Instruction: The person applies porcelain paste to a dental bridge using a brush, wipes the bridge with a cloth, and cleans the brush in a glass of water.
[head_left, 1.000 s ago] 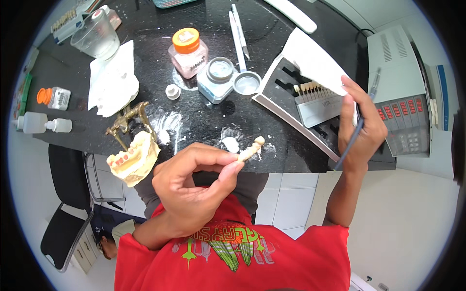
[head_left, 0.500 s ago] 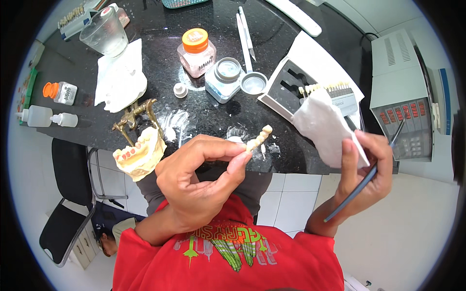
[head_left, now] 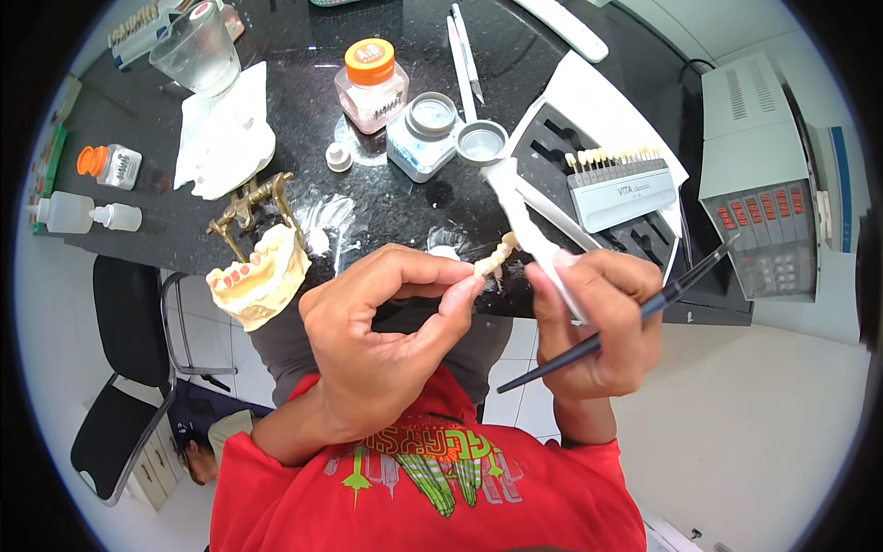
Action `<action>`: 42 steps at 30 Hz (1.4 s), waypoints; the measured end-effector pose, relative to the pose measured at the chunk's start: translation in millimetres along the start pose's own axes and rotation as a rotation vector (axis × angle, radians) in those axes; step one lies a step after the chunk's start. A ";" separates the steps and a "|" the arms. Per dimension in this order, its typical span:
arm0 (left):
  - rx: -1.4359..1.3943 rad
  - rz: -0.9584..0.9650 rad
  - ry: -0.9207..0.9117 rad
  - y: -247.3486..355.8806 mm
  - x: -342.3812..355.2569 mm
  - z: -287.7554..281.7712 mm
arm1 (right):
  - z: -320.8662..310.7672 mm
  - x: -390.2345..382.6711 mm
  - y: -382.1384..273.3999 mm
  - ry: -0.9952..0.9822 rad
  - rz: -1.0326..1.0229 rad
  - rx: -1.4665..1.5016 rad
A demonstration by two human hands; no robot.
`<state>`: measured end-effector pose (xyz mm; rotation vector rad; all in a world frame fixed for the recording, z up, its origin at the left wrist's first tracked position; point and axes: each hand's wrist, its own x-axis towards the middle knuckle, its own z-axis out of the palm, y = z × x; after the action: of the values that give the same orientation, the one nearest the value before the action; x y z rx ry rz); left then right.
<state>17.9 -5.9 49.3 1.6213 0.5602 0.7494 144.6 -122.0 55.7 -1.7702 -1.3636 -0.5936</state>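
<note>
My left hand (head_left: 377,340) is closed, with thumb and index fingertip pinching one end of a small cream-coloured dental bridge (head_left: 486,265) above the counter's near edge. In my right hand (head_left: 602,322) are a folded white tissue (head_left: 529,225), pinched at its lower end, and a dark-handled brush (head_left: 572,355) lying across the fingers. The tissue's edge is right by the bridge's far end and partly covers it; whether they touch I cannot tell. To the left sits a plaster tooth model (head_left: 262,287) with red-marked teeth, on a brass articulator (head_left: 248,213).
An orange-lidded jar (head_left: 372,90), an opened clear jar (head_left: 423,147) and a small white cap (head_left: 338,156) stand mid-counter. A tooth shade guide (head_left: 624,191) lies in its case at right, beside a furnace-like unit (head_left: 763,212). A glass (head_left: 198,55) and crumpled tissue (head_left: 221,138) are at left.
My right hand has moved left with the tissue and brush, bringing the tissue beside the bridge. The shade guide is now uncovered. My left hand has barely moved.
</note>
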 end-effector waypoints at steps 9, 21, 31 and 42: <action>0.003 0.016 -0.029 -3.8 -0.5 -2.6 | 7.2 0.2 3.6 -0.156 -0.158 -0.043; 0.001 0.119 0.031 -8.2 1.7 3.2 | 8.6 -1.0 5.8 -0.214 -0.107 -0.016; 0.010 0.133 0.051 -8.1 0.6 5.5 | 6.4 0.0 8.7 -0.272 -0.033 0.096; -0.011 0.053 0.093 -9.4 -2.0 5.1 | 5.6 -5.2 13.4 -0.131 -0.035 0.075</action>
<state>20.8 -9.1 39.3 1.6027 0.5798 0.8694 155.0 -121.6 44.4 -1.7534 -1.4895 -0.4457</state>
